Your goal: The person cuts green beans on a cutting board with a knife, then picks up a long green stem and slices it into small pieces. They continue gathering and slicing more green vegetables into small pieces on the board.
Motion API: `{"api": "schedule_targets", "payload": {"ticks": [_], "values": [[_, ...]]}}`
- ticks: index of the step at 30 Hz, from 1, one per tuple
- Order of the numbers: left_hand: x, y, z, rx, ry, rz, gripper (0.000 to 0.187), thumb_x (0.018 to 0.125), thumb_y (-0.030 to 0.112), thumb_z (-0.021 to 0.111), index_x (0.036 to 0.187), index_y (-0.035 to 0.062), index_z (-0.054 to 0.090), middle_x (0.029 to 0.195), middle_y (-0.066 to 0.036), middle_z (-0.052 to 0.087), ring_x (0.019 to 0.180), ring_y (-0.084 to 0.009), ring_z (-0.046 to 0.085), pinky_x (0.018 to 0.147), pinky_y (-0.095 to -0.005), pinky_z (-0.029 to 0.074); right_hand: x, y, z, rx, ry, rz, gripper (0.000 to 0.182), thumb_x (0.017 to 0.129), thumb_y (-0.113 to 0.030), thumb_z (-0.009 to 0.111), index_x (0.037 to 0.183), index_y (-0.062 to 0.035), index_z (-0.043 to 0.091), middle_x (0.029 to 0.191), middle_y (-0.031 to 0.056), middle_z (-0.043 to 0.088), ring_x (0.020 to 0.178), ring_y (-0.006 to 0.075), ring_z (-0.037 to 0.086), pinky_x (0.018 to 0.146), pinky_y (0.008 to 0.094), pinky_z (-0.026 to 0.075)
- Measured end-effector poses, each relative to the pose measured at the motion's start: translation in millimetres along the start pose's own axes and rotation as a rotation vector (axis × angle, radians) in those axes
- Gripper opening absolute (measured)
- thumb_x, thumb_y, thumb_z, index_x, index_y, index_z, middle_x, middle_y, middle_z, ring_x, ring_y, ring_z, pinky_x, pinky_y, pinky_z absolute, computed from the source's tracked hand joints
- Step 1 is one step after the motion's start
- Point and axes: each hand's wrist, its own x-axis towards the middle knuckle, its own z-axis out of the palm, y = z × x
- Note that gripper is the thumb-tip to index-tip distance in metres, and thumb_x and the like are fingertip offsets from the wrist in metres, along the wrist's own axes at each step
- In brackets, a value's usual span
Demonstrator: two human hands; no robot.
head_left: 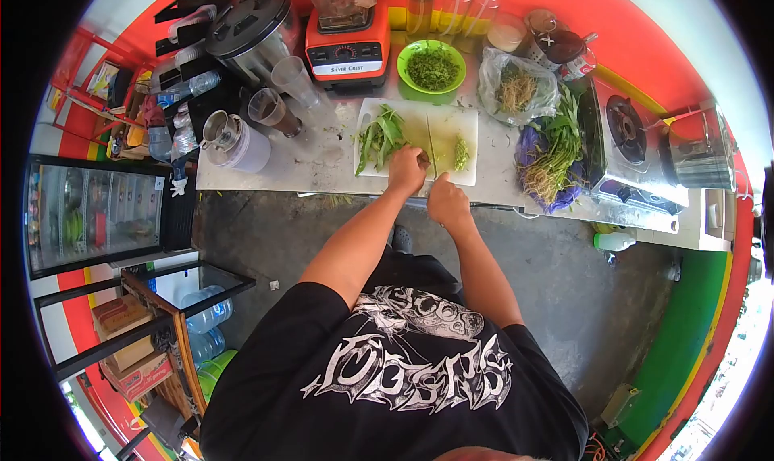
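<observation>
On a white cutting board (417, 119) at the counter's front edge, my left hand (409, 169) is closed at the stem end of some green leaves (379, 141), its fingertips hidden. My right hand (449, 200) is wrapped round the handle of a knife (431, 142), whose blade points away from me across the board, just right of my left fingers. A small heap of chopped green pieces (461, 153) lies on the board to the right of the blade. Behind the board stands a bright green bowl (436, 93) of chopped greens.
A red blender (347, 50) and a large lidded pot (254, 29) stand at the back left, with plastic cups (274, 112) before them. To the right are a plastic bag with roots (518, 87), bundled greens (560, 146) and a gas stove (627, 130).
</observation>
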Motion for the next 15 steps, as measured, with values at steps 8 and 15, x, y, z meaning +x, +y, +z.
{"api": "schedule_targets", "payload": {"ticks": [8,15], "values": [[6,-5,3,-0.042,-0.056,-0.063,0.009,0.074,-0.004,0.072,0.081,0.001,0.072,0.08,-0.014,0.066,0.074,-0.0293,0.066,0.068,-0.0401,0.052,-15,-2,14,0.036,-0.023,0.061,0.028,0.091,-0.01,0.056,0.111,0.0069,0.046,0.097,0.0293,0.071,0.094,0.0445,0.071,0.083,0.0494,0.058],[6,-1,-3,-0.119,-0.113,-0.097,0.011,0.072,-0.006,0.065,0.077,0.0005,0.072,0.083,-0.019,0.07,0.084,-0.0338,0.07,0.077,-0.0416,0.054,-14,-8,-3,0.003,-0.034,0.03,0.029,0.091,-0.011,0.056,0.111,0.0071,0.046,0.099,0.0285,0.071,0.096,0.0436,0.072,0.084,0.0491,0.058]]}}
